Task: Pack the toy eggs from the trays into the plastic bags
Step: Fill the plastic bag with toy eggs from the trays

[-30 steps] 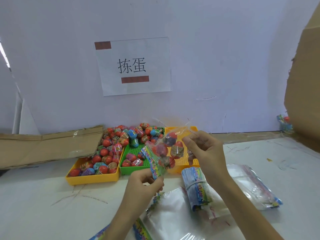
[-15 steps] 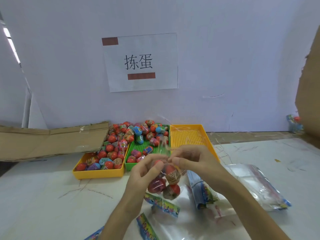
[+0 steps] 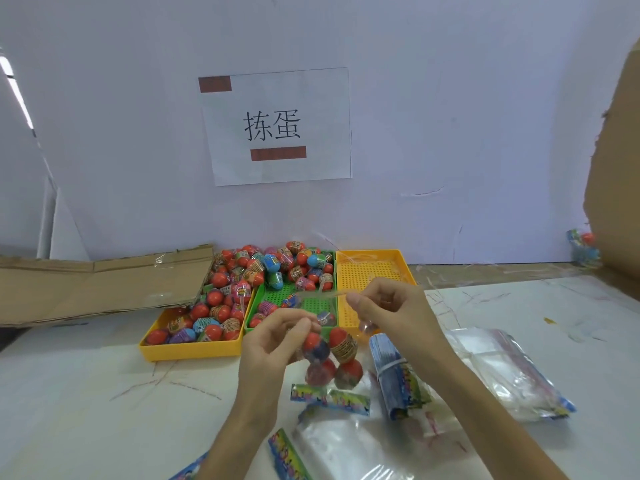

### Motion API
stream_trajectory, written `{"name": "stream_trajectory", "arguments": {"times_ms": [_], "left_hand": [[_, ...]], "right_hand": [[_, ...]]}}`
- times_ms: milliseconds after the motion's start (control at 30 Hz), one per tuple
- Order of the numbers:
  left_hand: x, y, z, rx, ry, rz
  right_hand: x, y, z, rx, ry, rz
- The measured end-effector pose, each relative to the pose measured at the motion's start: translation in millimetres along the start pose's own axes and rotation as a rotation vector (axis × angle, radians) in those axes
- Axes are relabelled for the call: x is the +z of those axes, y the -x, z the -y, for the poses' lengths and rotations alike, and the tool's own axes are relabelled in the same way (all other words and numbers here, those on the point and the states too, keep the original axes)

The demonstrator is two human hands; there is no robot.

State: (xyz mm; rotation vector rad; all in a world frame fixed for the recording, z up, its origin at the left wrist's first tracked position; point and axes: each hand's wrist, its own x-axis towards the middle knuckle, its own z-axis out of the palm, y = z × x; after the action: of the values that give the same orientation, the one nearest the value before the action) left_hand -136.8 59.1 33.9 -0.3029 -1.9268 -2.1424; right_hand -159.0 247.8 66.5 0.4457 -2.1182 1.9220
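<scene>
Counter (image 3: 86,393): three trays side by side at the back, against the wall (image 3: 450,116).
Left tray (image 3: 190,351): toy eggs (image 3: 214,317) in it.
Middle tray (image 3: 311,303): toy eggs heaped toward its rear.
Right tray (image 3: 374,268): just right of the middle tray.
Flattened cardboard (image 3: 97,282): left of the trays.
Paper sign (image 3: 277,126): on the wall above the trays.
Held bag (image 3: 332,358): before the trays, four eggs inside, between left hand (image 3: 273,344) and right hand (image 3: 391,306).
Banded bundle (image 3: 398,375): right of the bag.
Bag stack (image 3: 512,372): further right.
</scene>
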Motion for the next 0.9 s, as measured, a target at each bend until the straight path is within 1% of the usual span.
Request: {"name": "stream_trajectory", "arguments": {"times_ms": [100, 200, 333, 400, 467, 567, 633, 733, 800, 900], "left_hand": [[0.0, -0.7, -0.8, 0.001, -0.001, -0.027], [-0.7, -0.7, 1.4, 0.015, -0.008, -0.064], [-1.7, -2.5, 3.5, 0.007, 0.042, -0.109], [-0.1, -2.0, 3.6, 0.017, 0.014, -0.096], [2.2, -0.4, 3.9, 0.045, -0.041, -0.084], [4.7, 1.6, 4.2, 0.107, -0.101, -0.072], [4.2, 2.7, 4.1, 0.143, -0.119, -0.060], [3.3, 4.3, 2.4, 0.194, -0.142, -0.049], [4.0, 5.2, 1.0, 0.228, -0.147, -0.049], [5.8, 6.1, 1.4, 0.276, -0.188, -0.043]], "right_hand": [[0.9, 0.9, -0.7, -0.006, -0.008, 0.049], [5.4, 3.1, -1.8, -0.023, 0.036, 0.074], [6.6, 3.1, -5.5, -0.018, 0.123, 0.002], [10.7, 5.4, -7.3, -0.062, 0.257, -0.081], [15.0, 8.2, -8.5, -0.190, 0.438, -0.193], [16.7, 10.8, -6.5, -0.513, 0.637, -0.304], [17.8, 12.3, -5.3, -0.677, 0.703, -0.278], [24.2, 15.1, -6.7, -0.780, 0.744, -0.142], [28.1, 16.5, -9.1, -0.764, 0.748, -0.081], [28.9, 16.9, -11.8, -0.690, 0.704, -0.064]]}}
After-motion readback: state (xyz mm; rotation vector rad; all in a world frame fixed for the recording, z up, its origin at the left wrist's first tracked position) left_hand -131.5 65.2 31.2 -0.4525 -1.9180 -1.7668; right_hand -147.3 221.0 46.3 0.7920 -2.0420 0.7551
